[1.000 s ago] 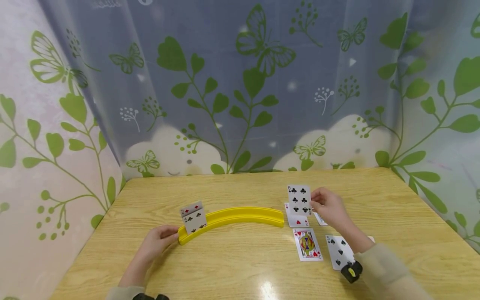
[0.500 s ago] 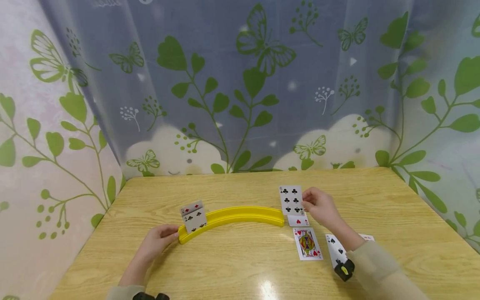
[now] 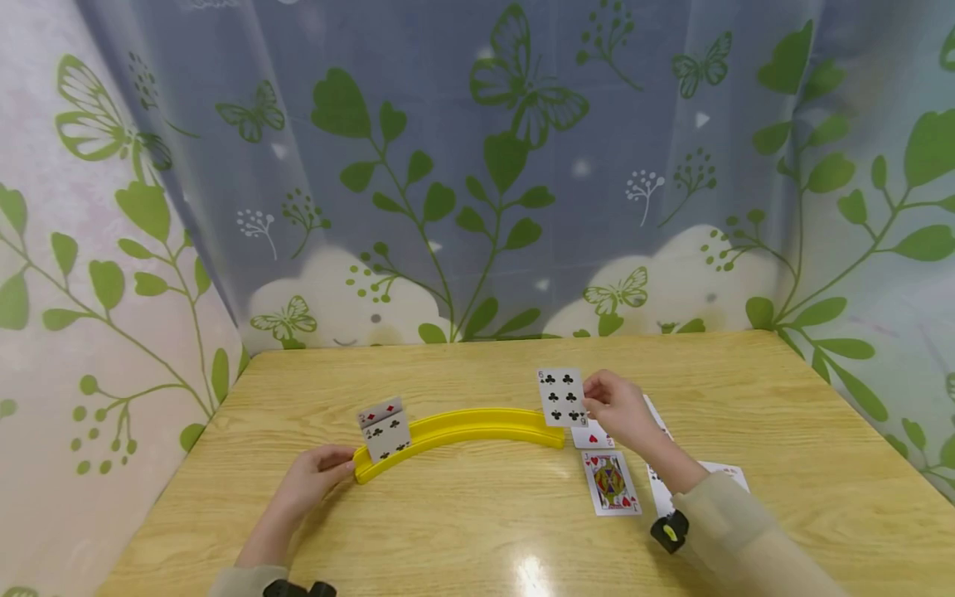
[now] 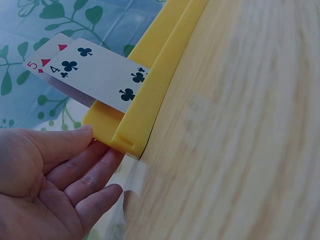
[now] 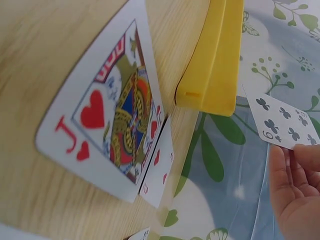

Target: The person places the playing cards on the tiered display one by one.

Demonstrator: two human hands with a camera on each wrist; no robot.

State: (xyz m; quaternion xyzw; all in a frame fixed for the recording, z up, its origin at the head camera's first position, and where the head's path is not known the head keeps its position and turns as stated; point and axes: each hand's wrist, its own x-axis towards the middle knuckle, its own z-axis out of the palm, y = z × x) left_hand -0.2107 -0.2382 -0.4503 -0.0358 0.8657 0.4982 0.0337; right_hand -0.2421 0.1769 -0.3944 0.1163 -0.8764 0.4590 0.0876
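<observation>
A curved yellow card holder (image 3: 477, 425) lies on the table, with a four of clubs (image 3: 387, 437) standing in its left end and a red diamond card (image 3: 380, 412) behind it. My left hand (image 3: 312, 481) pinches the holder's left end; the left wrist view shows the thumb and fingertips of the hand (image 4: 65, 180) on it. My right hand (image 3: 622, 414) pinches the right edge of a six of clubs (image 3: 562, 396), held upright in front of the holder's right end. In the right wrist view the six of clubs (image 5: 282, 120) is off the holder (image 5: 212, 65).
Right of the holder, a two of hearts (image 3: 592, 436) lies partly covered by the held card and hand, with a jack of hearts (image 3: 612, 483) nearer me. Several more cards, one a red card (image 3: 727, 471), lie under or beside my right forearm.
My right hand has moved left with the six of clubs, from over the two of hearts to the holder's right end. My left hand keeps its grip in the same place.
</observation>
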